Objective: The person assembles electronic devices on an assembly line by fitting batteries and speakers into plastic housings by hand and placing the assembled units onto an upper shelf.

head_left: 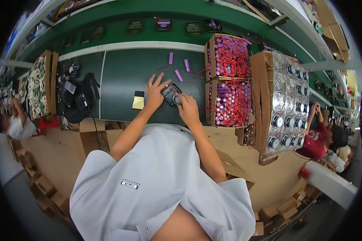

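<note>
My left hand (154, 94) has its fingers spread over the green table, with the thumb side at the left edge of a clear plastic casing (167, 93). At the casing's lower right, my right hand (188, 108) has its fingers closed on a small round speaker (176, 99). Whether the speaker is seated in the casing, I cannot tell. Beyond the hands lie three purple battery cells with red wires, an upright one (171, 58), another (186, 65) and a tilted one (178, 75). Left of my left forearm is a yellow and black pad (138, 101).
Cardboard boxes of wired purple cells (231, 56) stand on the right, beside a carton of clear shells with speakers (285, 100). A black bag (78, 100) and a box of pale parts (38, 88) are left. Casings (163, 25) line the green belt behind. Co-workers sit either side.
</note>
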`<state>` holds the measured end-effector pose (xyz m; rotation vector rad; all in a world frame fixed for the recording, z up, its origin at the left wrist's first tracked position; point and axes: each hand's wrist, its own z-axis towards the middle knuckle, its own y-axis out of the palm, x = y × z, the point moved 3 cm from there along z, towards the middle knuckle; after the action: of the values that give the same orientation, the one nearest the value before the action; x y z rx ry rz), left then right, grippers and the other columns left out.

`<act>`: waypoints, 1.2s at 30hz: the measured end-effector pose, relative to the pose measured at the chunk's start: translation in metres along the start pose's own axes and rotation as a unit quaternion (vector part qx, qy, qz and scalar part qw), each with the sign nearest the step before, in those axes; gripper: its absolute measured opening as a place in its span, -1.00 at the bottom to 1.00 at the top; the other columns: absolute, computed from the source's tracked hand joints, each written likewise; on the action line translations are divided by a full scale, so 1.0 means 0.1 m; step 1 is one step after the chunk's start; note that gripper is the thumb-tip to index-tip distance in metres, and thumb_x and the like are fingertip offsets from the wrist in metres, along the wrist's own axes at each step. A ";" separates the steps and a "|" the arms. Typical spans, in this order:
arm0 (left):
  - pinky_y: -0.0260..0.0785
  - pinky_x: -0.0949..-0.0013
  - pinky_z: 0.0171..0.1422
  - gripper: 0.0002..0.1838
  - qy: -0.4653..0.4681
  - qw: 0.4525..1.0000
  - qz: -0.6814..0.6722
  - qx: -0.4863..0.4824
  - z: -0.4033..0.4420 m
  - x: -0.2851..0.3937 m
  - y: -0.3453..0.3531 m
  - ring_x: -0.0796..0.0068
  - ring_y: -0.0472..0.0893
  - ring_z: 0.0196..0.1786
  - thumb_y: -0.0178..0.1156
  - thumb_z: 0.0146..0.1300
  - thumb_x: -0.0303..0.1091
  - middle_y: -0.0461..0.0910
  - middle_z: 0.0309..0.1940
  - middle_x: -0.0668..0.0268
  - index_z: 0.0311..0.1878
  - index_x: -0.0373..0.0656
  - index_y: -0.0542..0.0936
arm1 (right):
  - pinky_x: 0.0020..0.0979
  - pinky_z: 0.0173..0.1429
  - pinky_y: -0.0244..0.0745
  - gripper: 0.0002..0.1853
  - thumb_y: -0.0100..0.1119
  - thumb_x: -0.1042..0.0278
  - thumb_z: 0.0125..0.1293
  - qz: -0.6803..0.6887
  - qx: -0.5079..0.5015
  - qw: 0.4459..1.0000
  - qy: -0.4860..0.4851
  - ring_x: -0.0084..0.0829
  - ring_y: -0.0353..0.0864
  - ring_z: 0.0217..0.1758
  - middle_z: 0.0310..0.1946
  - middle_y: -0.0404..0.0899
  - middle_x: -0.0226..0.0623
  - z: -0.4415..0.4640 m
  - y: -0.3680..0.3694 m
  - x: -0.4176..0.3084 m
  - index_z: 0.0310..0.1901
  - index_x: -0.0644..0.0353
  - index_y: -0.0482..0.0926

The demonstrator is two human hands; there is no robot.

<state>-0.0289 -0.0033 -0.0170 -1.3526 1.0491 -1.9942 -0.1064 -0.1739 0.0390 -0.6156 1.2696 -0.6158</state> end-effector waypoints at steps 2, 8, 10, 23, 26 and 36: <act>0.00 -0.16 0.48 -0.34 -0.085 0.996 0.019 -0.007 -0.08 0.02 -0.09 -0.10 0.13 0.53 0.24 0.04 -0.53 0.31 0.45 0.21 0.31 0.00 0.52 | -0.15 0.14 0.45 -0.49 0.41 0.60 -0.02 -0.040 -0.007 0.999 -0.036 -0.07 0.54 0.13 0.09 0.58 -0.16 0.03 0.09 0.04 0.05 0.21 0.55; -0.11 -0.31 0.48 0.03 -0.133 0.985 0.015 -0.105 -0.36 0.13 0.23 -0.13 -0.03 0.59 0.57 -0.24 0.10 0.17 0.49 0.07 0.35 -0.13 0.42 | -0.14 0.17 0.45 -0.59 0.36 0.54 0.02 -0.047 -0.059 0.983 -0.168 -0.12 0.54 0.16 0.08 0.59 -0.17 0.21 0.27 0.19 -0.02 0.20 0.56; -0.13 -0.31 0.49 0.04 -0.140 0.983 -0.002 -0.120 -0.32 0.09 0.23 -0.15 -0.06 0.60 0.58 -0.27 0.09 0.14 0.50 0.07 0.37 -0.04 0.43 | -0.13 0.18 0.44 -0.61 0.37 0.53 0.03 -0.033 -0.064 0.982 -0.176 -0.11 0.55 0.16 0.07 0.60 -0.16 0.24 0.25 0.20 -0.05 0.20 0.56; -0.20 -0.34 0.54 0.00 -0.151 0.973 -0.021 -0.175 -0.30 -0.11 -0.03 -0.22 -0.21 0.63 0.64 -0.37 0.01 -0.04 0.60 0.15 0.34 0.41 0.52 | 0.09 0.43 0.26 -0.57 0.23 0.37 0.24 -0.135 -0.065 0.973 -0.176 0.02 0.32 0.47 0.12 0.59 0.06 -0.05 0.45 0.08 0.10 0.43 0.57; -0.22 -0.38 0.55 0.00 -0.151 0.967 -0.024 -0.205 -0.25 -0.08 -0.07 -0.21 -0.20 0.63 0.63 -0.37 -0.02 -0.04 0.61 0.21 0.35 0.42 0.52 | 0.10 0.52 0.15 -0.52 0.06 0.41 0.28 -0.195 -0.106 0.960 -0.169 0.02 0.22 0.54 0.18 0.54 0.14 -0.16 0.51 0.09 0.16 0.57 0.52; -0.25 -0.38 0.55 0.04 -0.138 0.961 0.020 -0.238 -0.05 -0.05 -0.18 -0.23 -0.19 0.62 0.65 -0.40 -0.05 -0.04 0.61 0.15 0.36 0.43 0.49 | 0.00 0.16 0.52 -0.72 0.17 0.38 0.20 -0.067 -0.050 0.995 0.061 0.11 0.58 0.16 -0.13 0.65 0.03 0.52 0.12 0.06 -0.09 0.32 0.62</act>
<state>-0.0314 0.0124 -0.0065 -1.7742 1.4603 -1.5147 -0.0533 -0.1655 0.0356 -0.7592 1.3875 -0.7133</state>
